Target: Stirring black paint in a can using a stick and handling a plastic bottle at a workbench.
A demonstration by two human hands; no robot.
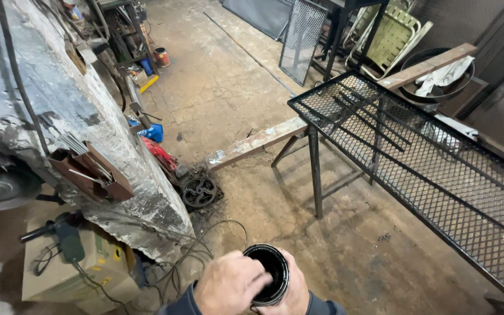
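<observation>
A small round can (273, 267), black inside and around its rim, is held low at the bottom of the view. My right hand (294, 294) wraps the can from below and from the right side. My left hand (228, 286) lies against the can's left side, its fingertips resting over the rim. Both dark sleeves just show at the bottom edge. The can's lower body is hidden by my hands.
A black metal mesh panel (415, 157) lies on a trestle to the right, over a wooden plank (258, 142). A rough concrete slab (88, 116) leans at left. An angle grinder (65, 233) rests on a cardboard box (59, 277), with cables (205, 245) and a small wheel (199, 191) on the dirt floor.
</observation>
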